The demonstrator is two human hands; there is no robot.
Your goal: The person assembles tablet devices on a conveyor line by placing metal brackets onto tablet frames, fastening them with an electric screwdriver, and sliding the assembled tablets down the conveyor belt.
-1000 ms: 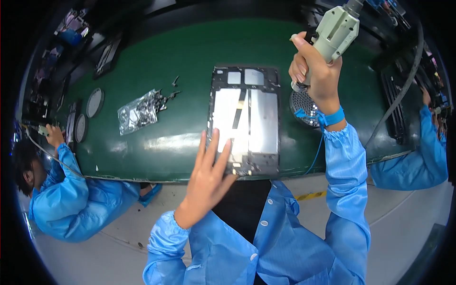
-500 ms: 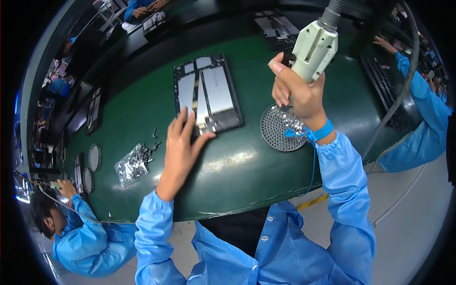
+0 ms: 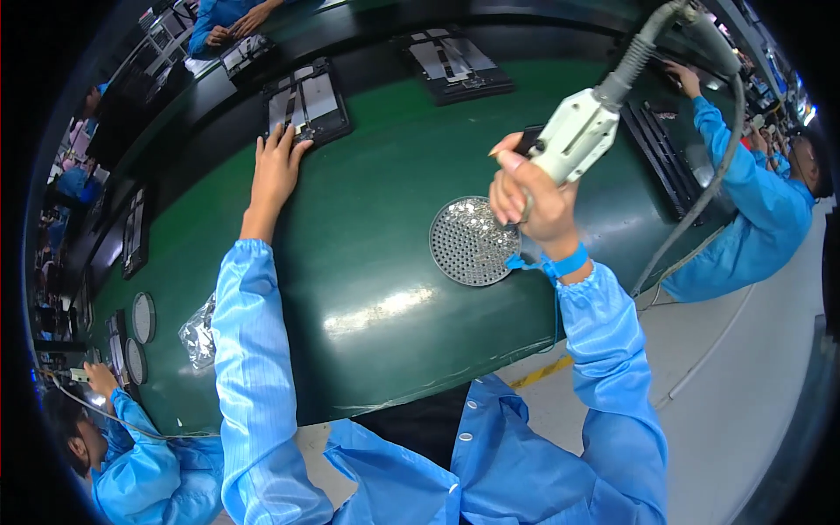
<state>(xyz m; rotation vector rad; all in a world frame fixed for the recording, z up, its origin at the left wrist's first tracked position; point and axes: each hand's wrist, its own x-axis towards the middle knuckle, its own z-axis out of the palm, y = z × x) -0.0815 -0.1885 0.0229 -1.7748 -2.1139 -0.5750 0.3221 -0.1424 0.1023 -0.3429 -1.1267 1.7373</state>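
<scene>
Glossy blue sleeves (image 3: pixel 255 350), blue wristband (image 3: pixel 571 262)

A black-framed, opened tablet-like device (image 3: pixel 320 96) with silvery panels lies at eleven o'clock; a pale, apparently powered driver (image 3: pixel 573 136) slants near two o'clock.

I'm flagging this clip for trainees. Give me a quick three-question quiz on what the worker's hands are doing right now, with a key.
1. True or false: the left hand is gloved.
2. Choose one: its fingers are on
(a) the clear plastic bag
(b) an opened tablet-like device
(c) the round grey perforated tray
3. Fill the gap: the right hand grips a pale ____.

Key:
1. False; it is bare.
2. b; the fingers are at the device's near edge.
3. Handheld tool.
</scene>
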